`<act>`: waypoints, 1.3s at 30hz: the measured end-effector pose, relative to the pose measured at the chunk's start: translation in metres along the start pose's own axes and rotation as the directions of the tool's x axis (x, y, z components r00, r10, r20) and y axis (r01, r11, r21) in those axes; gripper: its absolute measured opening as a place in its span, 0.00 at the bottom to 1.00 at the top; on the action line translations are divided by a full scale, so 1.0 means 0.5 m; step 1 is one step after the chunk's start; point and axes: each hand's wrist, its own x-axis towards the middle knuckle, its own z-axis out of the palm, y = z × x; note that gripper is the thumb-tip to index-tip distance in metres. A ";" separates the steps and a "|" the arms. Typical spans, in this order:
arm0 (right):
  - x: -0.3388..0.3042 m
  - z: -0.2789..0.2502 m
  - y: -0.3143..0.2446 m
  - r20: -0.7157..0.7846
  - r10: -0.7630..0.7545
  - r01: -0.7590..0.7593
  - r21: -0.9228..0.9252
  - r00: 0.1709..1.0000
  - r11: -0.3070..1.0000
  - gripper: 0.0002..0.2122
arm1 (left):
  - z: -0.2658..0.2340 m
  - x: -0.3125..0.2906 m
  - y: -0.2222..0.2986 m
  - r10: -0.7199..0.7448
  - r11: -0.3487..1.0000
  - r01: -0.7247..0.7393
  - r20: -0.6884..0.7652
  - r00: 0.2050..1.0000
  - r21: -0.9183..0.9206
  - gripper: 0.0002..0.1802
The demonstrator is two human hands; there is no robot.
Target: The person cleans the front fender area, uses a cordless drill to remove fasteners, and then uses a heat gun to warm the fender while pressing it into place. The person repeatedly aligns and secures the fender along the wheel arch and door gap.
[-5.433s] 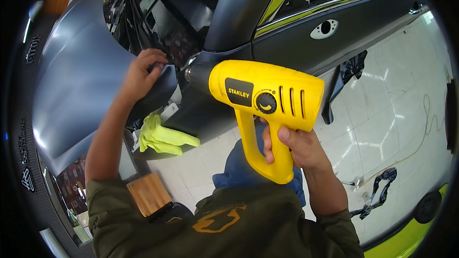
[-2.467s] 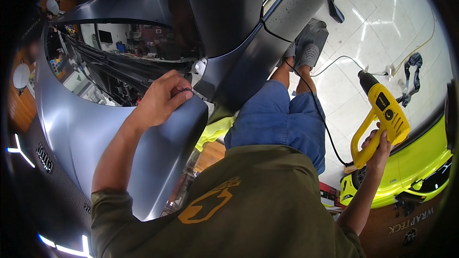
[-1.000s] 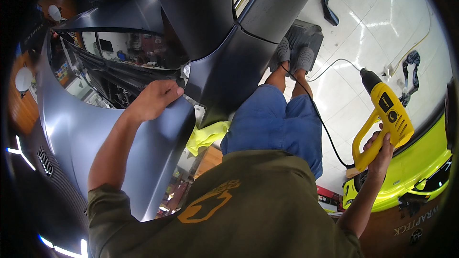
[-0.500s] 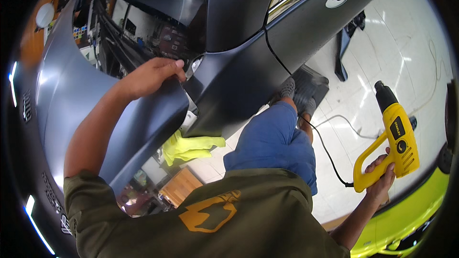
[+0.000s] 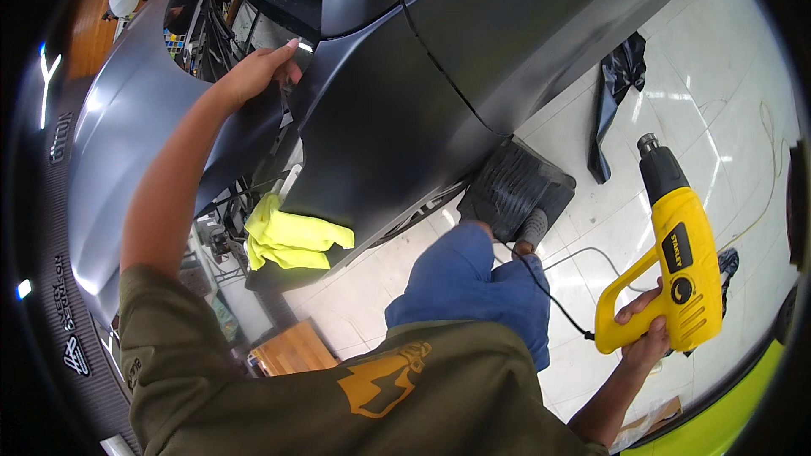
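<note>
My left hand [image 5: 260,74] reaches out to a satin dark grey car panel [image 5: 139,131]. Its fingers curl round the panel's corner beside the gap in the bodywork, thumb stretched along the top; the fingertips are partly hidden. Held out at the right, my right hand [image 5: 649,339] is wrapped round the handle of a yellow heat gun [image 5: 688,266]. The gun's dark nozzle points up and away from me, apart from the car. A black cord runs from its handle. Below the left hand, a lime-yellow cloth [image 5: 296,238] hangs over the lower bodywork.
A black step [image 5: 507,190] stands on the tiled floor [image 5: 701,59], with my grey-socked foot on it. Black sheet scrap [image 5: 615,105] lies beyond. A wooden box [image 5: 296,350] sits below the cloth. Part of a lime-green car [image 5: 726,414] shows at lower right. Cords trail across the tiles.
The view has shifted, so the car sits further left and more floor shows. My left hand stays at the panel corner; the heat gun stays in my right. One foot has gone out of sight.
</note>
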 end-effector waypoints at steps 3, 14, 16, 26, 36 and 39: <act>-0.028 0.010 -0.010 0.125 -0.045 0.041 0.035 0.991 0.999 0.31 | 0.003 -0.005 -0.036 0.062 0.992 -0.068 -0.057 0.996 -0.104 0.36; -0.074 0.309 0.106 0.746 -0.120 0.562 -0.376 0.656 0.737 0.34 | 0.355 -0.359 -0.138 0.551 0.679 -0.734 -0.673 0.494 0.016 0.16; -0.141 0.393 0.157 0.800 -0.067 0.744 -0.519 0.596 0.421 0.34 | 0.456 -0.395 -0.233 0.577 0.505 -0.856 -0.695 0.430 -0.110 0.16; -0.439 0.786 0.405 0.875 -0.017 0.860 -0.478 0.483 -0.177 0.34 | 0.612 -0.566 -0.773 0.083 0.552 -0.817 -0.964 0.254 -0.168 0.13; -0.458 0.989 0.502 0.716 -0.204 0.657 -0.695 0.667 -0.292 0.29 | 0.651 -0.565 -1.040 0.018 0.849 -0.520 -0.977 0.210 -0.096 0.15; -0.439 0.999 0.508 0.677 -0.235 0.600 -0.731 0.698 -0.323 0.28 | 0.655 -0.539 -1.052 0.053 0.915 -0.401 -0.974 0.220 -0.041 0.16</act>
